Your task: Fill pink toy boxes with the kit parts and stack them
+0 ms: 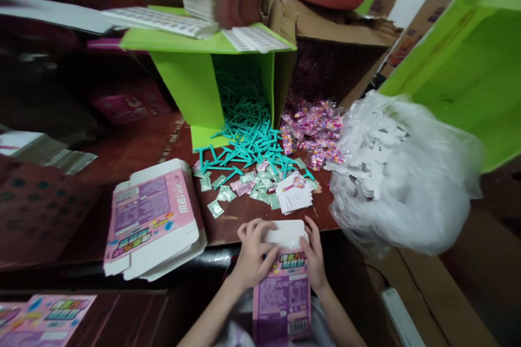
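Note:
A pink and purple printed carton (281,301) is upright in front of me at the table edge, its white end flaps showing at the top. My left hand (256,252) grips the carton's upper left side, fingers curled by the white flap. On the upper right side, my right hand (315,255) holds the same carton, thumb at the flap. Just beyond lie white printed cards (294,193), small green and pink sachets (261,188) and a heap of teal T-shaped plastic sticks (252,143). What is inside the carton is hidden.
Flattened cartons (152,211) are stacked at left. A green bin (179,87) spills the teal sticks, and a cardboard box (337,27) spills pink wrapped packets (313,130). At right sits a clear plastic bag (407,184) of white pieces. A power strip (401,317) lies low right.

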### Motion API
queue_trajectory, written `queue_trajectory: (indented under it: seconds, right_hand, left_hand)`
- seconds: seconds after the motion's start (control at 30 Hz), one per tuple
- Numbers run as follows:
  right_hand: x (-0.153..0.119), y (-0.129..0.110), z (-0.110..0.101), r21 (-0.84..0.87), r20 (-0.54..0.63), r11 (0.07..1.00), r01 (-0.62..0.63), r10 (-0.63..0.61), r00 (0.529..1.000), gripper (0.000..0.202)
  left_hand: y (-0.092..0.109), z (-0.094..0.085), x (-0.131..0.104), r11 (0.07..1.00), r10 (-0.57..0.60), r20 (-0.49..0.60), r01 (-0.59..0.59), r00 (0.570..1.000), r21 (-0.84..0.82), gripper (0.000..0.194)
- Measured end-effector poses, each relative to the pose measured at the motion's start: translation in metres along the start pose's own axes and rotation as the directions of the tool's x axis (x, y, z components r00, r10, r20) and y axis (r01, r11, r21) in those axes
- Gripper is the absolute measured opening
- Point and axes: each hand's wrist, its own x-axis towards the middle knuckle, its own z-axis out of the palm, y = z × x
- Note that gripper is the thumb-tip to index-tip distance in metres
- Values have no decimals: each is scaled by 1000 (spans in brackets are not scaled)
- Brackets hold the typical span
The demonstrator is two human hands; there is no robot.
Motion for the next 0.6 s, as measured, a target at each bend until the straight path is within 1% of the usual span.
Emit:
queue_trajectory:
  seconds: [0.03,0.07,0.1,0.13,0.17,0.2,0.27,0.3,0.33,0.37,0.4,0.43,0.47,0.5,0.53,0.57,0.6]
  right_hand:
    - [-4,-5,2,118,66,990,-76,69,995,59]
    - [-7,-10,4,204,129,968,-148,123,984,57]
    - [-9,-14,6,264,180,940,-217,173,968,57]
    - [-9,-16,6,303,213,912,-276,218,952,57]
    - [-8,-18,6,323,239,886,-332,263,935,58]
    - [-7,-18,6,327,257,865,-381,307,916,58]
    - [-2,-14,2,290,260,840,-459,393,882,58]
    - [2,-10,0,254,257,837,-484,424,868,56]
    - [5,-6,-3,210,253,842,-497,444,860,54]
    - [8,-2,-6,157,245,855,-494,451,858,53]
    - [11,3,-10,105,219,883,-457,428,877,50]
    - [14,8,-13,57,189,916,-396,380,906,45]
    - [16,13,-17,18,160,945,-327,320,934,37]
    - [19,18,-20,-15,133,969,-248,248,960,26]
    - [20,23,-23,-43,116,986,-162,166,979,19]
    - [22,28,-25,-66,109,995,-78,84,990,19]
    - [23,31,-27,-91,105,996,-5,14,994,23]
  left_hand:
    - [1,1,-6,994,-72,-136,60,988,-88,41]
    - [1,2,-11,969,-184,-242,135,953,-205,42]
    - [1,4,-15,916,-315,-289,210,904,-342,43]
    - [0,6,-17,838,-434,-276,272,857,-474,42]
    - [-1,7,-18,745,-521,-211,319,827,-587,40]
    - [-2,9,-19,641,-573,-115,357,811,-680,37]
    - [-5,10,-17,414,-631,68,409,773,-813,34]
    - [-6,11,-17,311,-644,138,423,752,-851,41]
    - [-6,12,-16,223,-652,188,422,735,-879,52]
    - [-6,13,-15,160,-654,206,400,727,-902,64]
    - [-6,14,-15,134,-652,185,352,735,-926,73]
    - [-6,15,-16,146,-637,135,291,759,-946,75]
    - [-5,16,-16,191,-596,79,237,799,-953,70]
    - [-4,16,-17,260,-535,27,195,845,-946,57]
    - [-3,17,-18,344,-470,-13,170,883,-924,40]
    - [-2,19,-19,434,-420,-44,158,906,-887,27]
    - [-1,20,-20,513,-401,-71,159,913,-843,24]
